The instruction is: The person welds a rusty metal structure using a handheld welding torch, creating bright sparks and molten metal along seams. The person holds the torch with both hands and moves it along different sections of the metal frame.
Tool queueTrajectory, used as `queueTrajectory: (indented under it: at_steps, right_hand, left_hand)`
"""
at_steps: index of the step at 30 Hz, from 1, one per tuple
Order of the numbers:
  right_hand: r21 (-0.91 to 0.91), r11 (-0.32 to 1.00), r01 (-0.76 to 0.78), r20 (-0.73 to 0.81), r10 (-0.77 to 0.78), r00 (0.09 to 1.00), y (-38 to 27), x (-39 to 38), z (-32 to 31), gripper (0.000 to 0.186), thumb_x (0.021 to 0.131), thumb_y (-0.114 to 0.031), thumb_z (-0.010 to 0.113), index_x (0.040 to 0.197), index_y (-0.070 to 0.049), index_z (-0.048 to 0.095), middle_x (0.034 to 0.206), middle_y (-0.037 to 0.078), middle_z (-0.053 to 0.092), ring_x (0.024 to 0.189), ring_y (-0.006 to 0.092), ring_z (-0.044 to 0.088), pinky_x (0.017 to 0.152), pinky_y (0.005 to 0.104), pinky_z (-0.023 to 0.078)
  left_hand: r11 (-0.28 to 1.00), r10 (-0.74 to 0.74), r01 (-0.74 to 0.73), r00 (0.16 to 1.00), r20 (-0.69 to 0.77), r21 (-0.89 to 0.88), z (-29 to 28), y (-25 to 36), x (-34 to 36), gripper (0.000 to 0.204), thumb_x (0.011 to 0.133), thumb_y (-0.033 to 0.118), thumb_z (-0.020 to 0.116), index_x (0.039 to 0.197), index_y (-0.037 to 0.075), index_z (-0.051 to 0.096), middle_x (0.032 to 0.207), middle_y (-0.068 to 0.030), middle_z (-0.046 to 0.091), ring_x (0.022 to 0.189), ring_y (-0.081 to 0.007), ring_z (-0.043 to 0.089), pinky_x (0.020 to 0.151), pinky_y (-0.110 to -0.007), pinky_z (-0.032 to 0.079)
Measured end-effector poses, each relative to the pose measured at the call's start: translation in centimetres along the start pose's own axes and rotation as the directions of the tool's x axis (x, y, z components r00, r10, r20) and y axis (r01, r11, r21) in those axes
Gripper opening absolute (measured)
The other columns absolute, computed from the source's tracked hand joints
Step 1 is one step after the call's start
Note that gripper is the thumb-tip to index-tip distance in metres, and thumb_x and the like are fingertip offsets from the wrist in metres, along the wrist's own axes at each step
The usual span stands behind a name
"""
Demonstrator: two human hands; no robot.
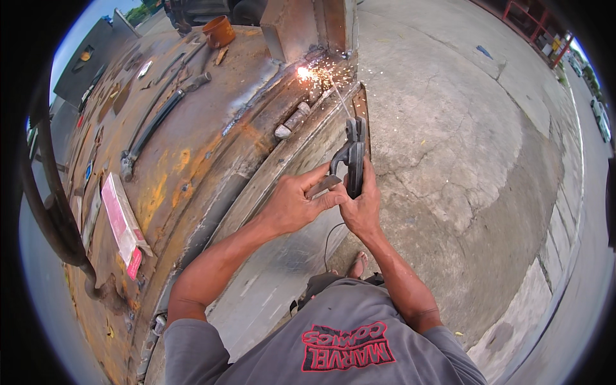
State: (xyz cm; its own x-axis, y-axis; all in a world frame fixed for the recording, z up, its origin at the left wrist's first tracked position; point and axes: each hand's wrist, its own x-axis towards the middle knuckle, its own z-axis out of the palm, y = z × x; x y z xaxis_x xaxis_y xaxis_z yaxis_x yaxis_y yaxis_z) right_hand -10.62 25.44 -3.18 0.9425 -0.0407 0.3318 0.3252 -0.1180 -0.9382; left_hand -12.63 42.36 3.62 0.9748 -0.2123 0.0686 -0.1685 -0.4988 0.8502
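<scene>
My right hand (363, 208) is wrapped round a black welding electrode holder (355, 160), which points away from me. From its jaws a thin welding rod (341, 96) slants up and left to a bright, sparking arc (304, 73). The arc burns on the rusty steel plate, near the foot of an upright steel post (301, 32). Close beside the holder, my left hand (294, 202) pinches a small flat brownish piece (323, 187) between thumb and fingers; its material is unclear. A pale weld seam (250, 96) runs along the plate left of the arc.
A short metal cylinder (292, 120) lies near the plate's edge. Further left are a hammer-like tool (154, 131), a pink and white carton (120, 215) and a rusty can (219, 32). Thick dark bars (54, 192) rise at far left. Cracked concrete (449, 160) stretches right.
</scene>
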Motion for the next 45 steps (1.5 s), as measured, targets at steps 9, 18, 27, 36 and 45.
queueTrajectory:
  at_steps: [9, 18, 27, 36, 45]
  right_hand:
    - [-0.068, 0.997, -0.037, -0.115, 0.029, 0.993, -1.6, -2.7, -0.1, 0.068, 0.091, -0.030, 0.083, 0.143, 0.000, 0.051, 0.077, 0.003, 0.058, 0.067, 0.0123, 0.056, 0.061, 0.0314, 0.048]
    - [-0.128, 0.982, -0.136, -0.172, 0.113, 0.979, -2.6, -7.5, 0.2, 0.062, 0.094, -0.030, 0.081, 0.139, 0.001, 0.053, 0.077, 0.002, 0.058, 0.067, 0.0107, 0.055, 0.060, 0.0314, 0.046]
    - [-0.153, 0.984, -0.090, -0.130, 0.071, 0.989, -2.9, -9.3, -0.5, 0.064, 0.096, -0.027, 0.077, 0.146, 0.000, 0.046, 0.076, 0.004, 0.060, 0.067, 0.0143, 0.059, 0.062, 0.0336, 0.049]
    - [-0.023, 0.956, -0.292, 0.113, 0.293, 0.950, 0.4, -10.4, -2.6, 0.072, 0.100, -0.023, 0.072, 0.155, 0.004, 0.034, 0.089, 0.010, 0.069, 0.077, 0.0180, 0.068, 0.070, 0.0351, 0.056]
    - [-0.228, 0.936, -0.266, 0.697, 0.348, 0.627, 6.1, -9.7, -10.3, 0.083, 0.096, -0.042, 0.077, 0.157, 0.003, 0.042, 0.103, 0.018, 0.072, 0.091, 0.0308, 0.073, 0.085, 0.0395, 0.058]
  left_hand:
    - [0.996, 0.074, -0.072, 0.997, 0.032, -0.043, 0.2, 0.8, 0.0, 0.045, 0.101, 0.045, 0.074, 0.095, 0.000, 0.071, 0.062, 0.0024, 0.049, 0.062, -0.0070, 0.040, 0.054, -0.032, 0.034]
    - [0.990, 0.123, -0.112, 0.984, 0.127, -0.090, 1.4, -0.7, -0.1, 0.039, 0.101, 0.031, 0.072, 0.080, -0.002, 0.072, 0.061, -0.0063, 0.064, 0.056, -0.0109, 0.052, 0.053, -0.036, 0.040]
    - [0.993, 0.106, -0.113, 0.974, 0.200, 0.024, 2.1, -0.5, -0.3, 0.041, 0.100, 0.028, 0.072, 0.076, -0.004, 0.064, 0.059, -0.0172, 0.060, 0.053, -0.0176, 0.052, 0.054, -0.043, 0.041]
    - [0.988, 0.045, -0.082, 0.964, 0.263, 0.128, 2.4, -0.5, -0.3, 0.028, 0.102, 0.023, 0.071, 0.089, -0.001, 0.068, 0.061, -0.0088, 0.057, 0.054, -0.0136, 0.046, 0.053, -0.038, 0.037]
    - [0.990, -0.045, -0.004, 0.940, 0.338, 0.144, 1.6, 0.0, -0.4, 0.018, 0.099, 0.015, 0.072, 0.101, -0.002, 0.065, 0.069, -0.0164, 0.059, 0.059, -0.0254, 0.052, 0.058, -0.041, 0.040]
